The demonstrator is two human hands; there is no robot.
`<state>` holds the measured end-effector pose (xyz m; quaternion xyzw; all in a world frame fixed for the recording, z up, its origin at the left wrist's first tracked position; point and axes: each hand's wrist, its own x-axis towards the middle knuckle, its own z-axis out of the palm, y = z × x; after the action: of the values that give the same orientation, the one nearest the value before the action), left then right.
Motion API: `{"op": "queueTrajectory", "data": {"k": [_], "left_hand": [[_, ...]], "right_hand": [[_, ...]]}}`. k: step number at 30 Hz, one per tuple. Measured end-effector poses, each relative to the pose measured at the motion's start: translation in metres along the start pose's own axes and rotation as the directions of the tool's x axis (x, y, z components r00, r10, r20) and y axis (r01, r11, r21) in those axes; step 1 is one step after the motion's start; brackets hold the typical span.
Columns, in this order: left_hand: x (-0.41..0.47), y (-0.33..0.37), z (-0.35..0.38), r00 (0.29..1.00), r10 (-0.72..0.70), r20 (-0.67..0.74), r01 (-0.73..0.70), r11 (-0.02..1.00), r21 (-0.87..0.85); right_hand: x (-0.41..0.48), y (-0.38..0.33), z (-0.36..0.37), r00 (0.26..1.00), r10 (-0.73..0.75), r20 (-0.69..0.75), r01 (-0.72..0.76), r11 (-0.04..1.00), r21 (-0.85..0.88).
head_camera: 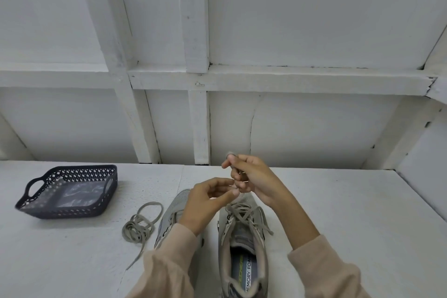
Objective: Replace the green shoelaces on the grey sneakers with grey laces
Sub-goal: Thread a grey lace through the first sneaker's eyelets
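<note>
Lace [244, 216]: threaded in one sneaker [244, 251], ends raised.
Left hand [210, 197]: lace pinched.
Right hand [252, 176]: lace gripped in curled fingers.
Basket [48, 210]: set well apart.

On the table [338, 201], a loose shoelace [137, 227] is laid just left of the left sneaker [176, 203], the right sneaker [244, 244] beside it, a basket [72, 211] set farther left and back.
</note>
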<state>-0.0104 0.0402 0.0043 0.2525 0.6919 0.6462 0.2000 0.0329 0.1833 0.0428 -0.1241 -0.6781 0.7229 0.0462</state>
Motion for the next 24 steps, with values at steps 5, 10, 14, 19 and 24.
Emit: {"op": "queueTrajectory", "data": {"k": [5,10,14,19,24], "left_hand": [[-0.001,-0.002,-0.004,0.998,0.031,-0.056,-0.032,0.999,-0.009],[-0.001,-0.005,-0.007,1.000,-0.020,0.008,0.020,1.000,0.020],[-0.003,-0.015,-0.014,0.990,-0.130,0.052,0.128,0.991,0.047],[-0.004,-0.025,-0.015,0.975,-0.221,0.034,0.224,0.967,-0.121],[-0.001,-0.029,-0.012,0.972,-0.227,0.063,0.229,0.973,-0.023]], "right_hand": [[0.001,0.005,0.004,1.000,0.005,-0.014,-0.006,0.997,-0.073],[-0.003,0.004,0.004,1.000,0.006,0.025,-0.005,0.999,-0.044],[-0.010,0.011,-0.007,0.994,-0.022,-0.108,-0.037,0.856,-0.516],[-0.034,0.031,-0.017,0.993,0.080,-0.088,-0.119,0.664,-0.738],[-0.052,0.056,-0.003,0.993,0.048,-0.105,-0.110,0.661,-0.742]]}}
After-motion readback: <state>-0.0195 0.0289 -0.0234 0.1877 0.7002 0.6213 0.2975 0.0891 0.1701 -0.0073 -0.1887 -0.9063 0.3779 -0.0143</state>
